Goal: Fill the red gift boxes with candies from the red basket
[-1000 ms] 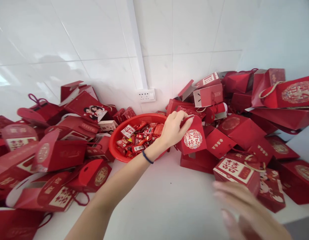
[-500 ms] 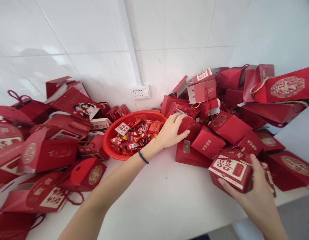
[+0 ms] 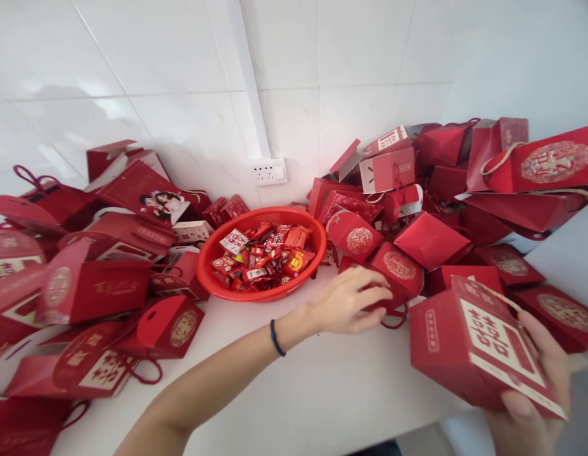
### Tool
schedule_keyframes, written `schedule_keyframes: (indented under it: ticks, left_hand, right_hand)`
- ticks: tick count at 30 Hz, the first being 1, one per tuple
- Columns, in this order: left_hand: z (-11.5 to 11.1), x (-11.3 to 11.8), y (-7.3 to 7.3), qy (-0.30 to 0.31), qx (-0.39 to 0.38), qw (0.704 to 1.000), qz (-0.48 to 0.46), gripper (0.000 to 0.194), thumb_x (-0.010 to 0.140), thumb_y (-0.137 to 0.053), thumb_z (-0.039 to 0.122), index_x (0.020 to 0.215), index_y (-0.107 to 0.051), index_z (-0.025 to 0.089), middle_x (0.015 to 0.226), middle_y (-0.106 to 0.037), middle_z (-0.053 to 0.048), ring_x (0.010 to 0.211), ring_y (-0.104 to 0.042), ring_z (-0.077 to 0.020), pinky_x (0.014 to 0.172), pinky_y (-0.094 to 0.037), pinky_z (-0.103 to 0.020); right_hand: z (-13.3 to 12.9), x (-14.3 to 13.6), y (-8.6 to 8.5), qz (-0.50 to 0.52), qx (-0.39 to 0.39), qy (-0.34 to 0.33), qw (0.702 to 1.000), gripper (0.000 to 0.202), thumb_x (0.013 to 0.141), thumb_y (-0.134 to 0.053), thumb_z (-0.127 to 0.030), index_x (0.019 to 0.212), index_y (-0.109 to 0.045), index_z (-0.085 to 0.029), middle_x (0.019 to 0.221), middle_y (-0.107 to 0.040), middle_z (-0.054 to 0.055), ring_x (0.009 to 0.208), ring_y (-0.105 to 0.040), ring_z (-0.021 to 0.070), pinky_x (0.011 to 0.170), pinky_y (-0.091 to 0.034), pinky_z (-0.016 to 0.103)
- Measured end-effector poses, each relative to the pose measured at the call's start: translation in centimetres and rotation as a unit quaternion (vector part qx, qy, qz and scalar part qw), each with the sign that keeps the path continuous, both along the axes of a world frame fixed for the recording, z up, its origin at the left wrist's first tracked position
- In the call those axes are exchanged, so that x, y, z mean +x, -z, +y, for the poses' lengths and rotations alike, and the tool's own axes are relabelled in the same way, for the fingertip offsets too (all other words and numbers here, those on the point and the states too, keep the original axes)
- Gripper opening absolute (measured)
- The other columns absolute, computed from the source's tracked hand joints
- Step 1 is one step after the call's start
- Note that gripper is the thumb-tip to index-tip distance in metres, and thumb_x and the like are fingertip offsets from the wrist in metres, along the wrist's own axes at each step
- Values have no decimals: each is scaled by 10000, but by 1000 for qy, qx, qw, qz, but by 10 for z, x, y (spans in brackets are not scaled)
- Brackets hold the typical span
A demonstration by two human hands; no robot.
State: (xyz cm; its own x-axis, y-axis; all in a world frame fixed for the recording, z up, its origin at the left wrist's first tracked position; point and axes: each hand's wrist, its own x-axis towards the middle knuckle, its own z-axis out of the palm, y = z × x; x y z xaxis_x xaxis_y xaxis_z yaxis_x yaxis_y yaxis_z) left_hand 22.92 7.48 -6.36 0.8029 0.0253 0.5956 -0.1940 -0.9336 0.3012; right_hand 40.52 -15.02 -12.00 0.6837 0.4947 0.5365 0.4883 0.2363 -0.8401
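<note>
My right hand (image 3: 536,380) is wrapped round a red box (image 3: 479,342) with a white character panel, lifted at the lower right. My left hand (image 3: 353,301), with a dark band on its wrist, has bent, parted fingers beside a red box with a round gold emblem (image 3: 397,269); nothing shows in its grasp. To the left of that hand, a red plastic basket (image 3: 263,296) holds wrapped sweets (image 3: 263,256) and a small white-and-red packet (image 3: 234,242).
Piles of red gift boxes fill the left side (image 3: 92,285) and the right side (image 3: 436,237) of the white table (image 3: 322,392). A wall socket (image 3: 268,171) sits on the tiled wall behind the basket.
My right hand has raised its box and turned it, moving right. My left hand has come down and right from the basket's edge. Boxes in the right pile near it have shifted.
</note>
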Motion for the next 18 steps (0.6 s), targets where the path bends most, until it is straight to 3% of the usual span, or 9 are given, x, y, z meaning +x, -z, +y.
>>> schedule_keyframes:
  ticks: [1, 3, 6, 8, 10, 13, 16, 18]
  left_hand:
    - [-8, 0, 3, 23, -55, 998, 22, 283, 992, -559, 352, 1121, -701, 145, 1134, -713, -169, 1040, -683, -251, 951, -545, -397]
    - [-22, -1, 5, 54, -207, 975, 67, 378, 977, -605, 428, 1202, -690, 136, 1112, -716, -156, 1015, -686, -245, 929, -551, -378]
    - [-36, -2, -3, 61, -449, 879, 148, 698, 881, -741, 485, 1475, -530, 183, 1332, -645, -166, 1138, -661, -275, 918, -559, -392]
    - [-41, -2, -10, 59, -544, 815, 193, 923, 774, -854, 467, 1558, -433, 220, 1432, -589, -170, 1246, -617, -306, 966, -544, -421]
    - [-42, 0, -14, 54, -588, 778, 214, 1077, 644, -952, 427, 1563, -429, 220, 1431, -594, -169, 1297, -586, -324, 1028, -516, -447]
    - [-43, 3, -8, 43, -618, 755, 215, 1181, 536, -1009, 370, 1562, -441, 230, 1400, -623, -159, 1250, -620, -321, 1027, -523, -457]
    - [-42, 2, 0, 21, -586, 779, 222, 1252, 458, -1028, 308, 1565, -448, 241, 1435, -605, -161, 1219, -640, -330, 1014, -538, -475]
    - [-39, -6, 2, 13, -551, 799, 241, 1270, 438, -1026, 288, 1568, -448, 235, 1472, -577, -167, 1237, -631, -342, 1029, -534, -488]
  right_hand:
    - [5, -7, -4, 23, 49, 8, 998, 971, 784, -591, -811, 1591, -405, -304, 1662, -366, 115, 1516, -270, 570, 1159, -277, 800]
    - [10, -13, -7, 49, 73, -2, 996, 1034, 707, -576, -913, 1541, -499, -306, 1616, -448, 123, 1485, -340, 564, 1163, -313, 766]
    - [8, -7, 0, -14, 3, -23, 1000, 1123, 654, -636, -932, 1554, -490, -276, 1600, -465, 154, 1416, -449, 552, 1124, -403, 715]
    - [6, 0, 8, -81, -46, -55, 994, 1103, 672, -693, -880, 1558, -484, -255, 1571, -495, 170, 1342, -550, 509, 1058, -510, 619]
    - [6, 7, 13, -111, -78, -112, 984, 1070, 702, -706, -847, 1563, -472, -257, 1546, -529, 169, 1289, -619, 456, 1003, -572, 516]
    - [7, 10, 14, -66, -103, -187, 975, 1123, 655, -686, -898, 1548, -490, -246, 1544, -544, 181, 1288, -636, 445, 983, -591, 472]
    - [8, 13, 7, 59, -133, -242, 959, 1189, 560, -612, -997, 1469, -580, -232, 1509, -582, 200, 1266, -649, 466, 946, -599, 506]
    - [11, 20, -1, 116, -152, -270, 944, 1117, 563, -532, -1032, 1348, -682, -252, 1422, -658, 188, 1221, -680, 454, 927, -592, 536]
